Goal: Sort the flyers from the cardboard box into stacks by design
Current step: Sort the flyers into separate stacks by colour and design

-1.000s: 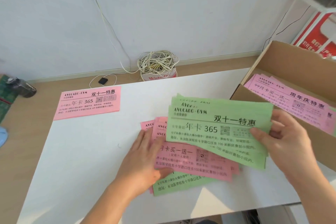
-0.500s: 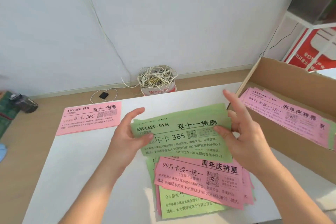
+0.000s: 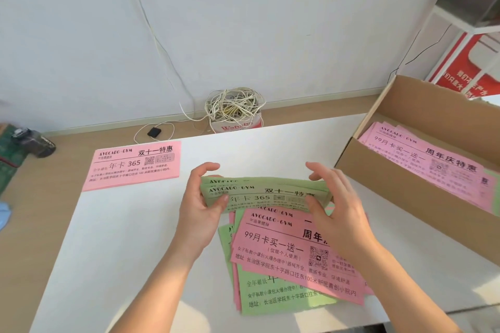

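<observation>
Where the white table (image 3: pixel 113 251) fills the head view, both hands meet above its middle: the left hand (image 3: pixel 198 213) and right hand (image 3: pixel 338 208) each pinch an end of a small bundle of green flyers (image 3: pixel 259 193), held level just over a loose pile of pink and green flyers (image 3: pixel 292 259) on the tabletop. Near the far left corner lies a neat pink stack (image 3: pixel 135 165) — well apart from the pile. On the right stands the open cardboard box (image 3: pixel 405 186), more pink flyers (image 3: pixel 433 162) inside. Behind the table runs a tan floor (image 3: pixel 311 108) and a plain white wall (image 3: pixel 243 21) — a tangle of white cable (image 3: pixel 232 103) sits against it, beside a small black plug (image 3: pixel 154 131).
</observation>
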